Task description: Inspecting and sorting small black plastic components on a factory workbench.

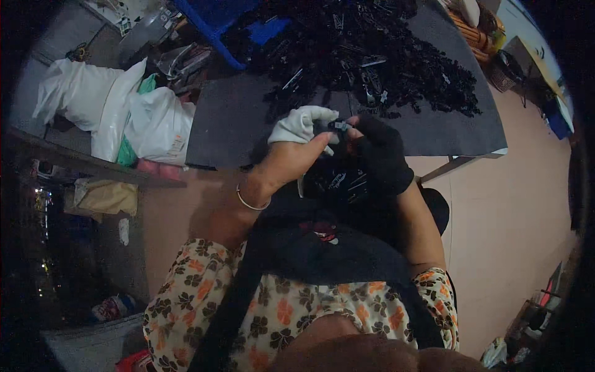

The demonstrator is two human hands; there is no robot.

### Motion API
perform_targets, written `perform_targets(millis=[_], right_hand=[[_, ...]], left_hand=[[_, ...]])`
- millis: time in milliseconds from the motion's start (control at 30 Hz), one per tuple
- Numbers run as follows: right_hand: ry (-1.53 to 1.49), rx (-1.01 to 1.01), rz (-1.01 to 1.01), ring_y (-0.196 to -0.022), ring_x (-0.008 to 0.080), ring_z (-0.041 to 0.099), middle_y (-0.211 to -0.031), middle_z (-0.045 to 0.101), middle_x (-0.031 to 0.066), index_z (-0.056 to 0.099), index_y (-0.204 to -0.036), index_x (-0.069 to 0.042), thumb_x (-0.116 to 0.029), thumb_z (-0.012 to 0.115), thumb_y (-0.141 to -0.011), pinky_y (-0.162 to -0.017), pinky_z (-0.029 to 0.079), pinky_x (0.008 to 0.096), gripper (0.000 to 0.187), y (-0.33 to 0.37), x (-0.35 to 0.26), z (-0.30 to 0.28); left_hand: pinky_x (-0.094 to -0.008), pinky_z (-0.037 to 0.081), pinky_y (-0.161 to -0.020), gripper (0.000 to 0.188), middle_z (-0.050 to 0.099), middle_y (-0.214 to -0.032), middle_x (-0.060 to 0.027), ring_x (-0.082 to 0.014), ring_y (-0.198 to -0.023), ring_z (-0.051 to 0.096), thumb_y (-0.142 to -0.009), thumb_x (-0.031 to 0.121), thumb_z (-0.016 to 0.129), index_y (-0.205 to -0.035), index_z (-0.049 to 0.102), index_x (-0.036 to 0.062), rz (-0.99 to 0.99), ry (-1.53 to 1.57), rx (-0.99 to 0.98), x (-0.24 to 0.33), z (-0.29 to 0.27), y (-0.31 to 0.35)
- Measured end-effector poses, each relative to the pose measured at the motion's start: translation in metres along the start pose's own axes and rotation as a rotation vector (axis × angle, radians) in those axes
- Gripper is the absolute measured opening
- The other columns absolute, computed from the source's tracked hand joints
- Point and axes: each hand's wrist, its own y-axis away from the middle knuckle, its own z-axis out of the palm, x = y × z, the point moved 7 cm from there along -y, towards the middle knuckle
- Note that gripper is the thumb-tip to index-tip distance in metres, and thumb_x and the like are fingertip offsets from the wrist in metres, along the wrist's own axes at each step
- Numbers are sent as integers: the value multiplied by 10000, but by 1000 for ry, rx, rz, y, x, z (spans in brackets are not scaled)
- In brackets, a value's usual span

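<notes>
My left hand (302,131), in a white glove that leaves the thumb bare, is closed around a small dark part with a greyish piece (339,126) on it. My right hand (378,146), in a black glove with bare fingertips, pinches the same small part from the other side. Both hands meet just over the near edge of the grey table (229,124). Beyond them spreads a large heap of small black parts (359,56), a few with shiny metal strips. More dark pieces (341,181) lie below my hands, over my lap. The exact kind of the held part is too small to make out.
A blue tray (214,28) stands at the table's far left, against the heap. White plastic sacks (155,124) are piled left of the table. Orange-brown bundles (474,31) and a dark basket (508,69) are at the far right. The table's right corner (501,152) juts over the floor.
</notes>
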Motion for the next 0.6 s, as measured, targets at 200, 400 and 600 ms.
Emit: perform_targets(millis=[200,400,600], right_hand=[[579,79,-589,-715,232,606,-844,597,107,589,-982,-59,-56,666,-707,-621,497,294,286,8,-27,0],[773,57,-651,-800,278,600,-956,564,132,588,-984,-94,-65,697,-669,-641,503,335,335,15,-45,10],[671,7,-599,-850,282,593,-981,559,145,575,-1014,-51,-111,694,-704,-685,499,343,337,14,-43,14]], left_hand=[[-244,520,-642,289,586,-995,-101,-141,-805,602,-797,-43,570,-1077,503,-20,-63,147,-15,7,0,2],[-234,506,-611,260,603,-936,-95,-111,-758,594,-790,19,629,-1030,533,-10,-79,94,-38,8,-4,3],[-246,508,-666,252,615,-908,-86,-116,-769,594,-794,35,637,-1019,538,-19,-57,37,-53,-2,-10,12]])
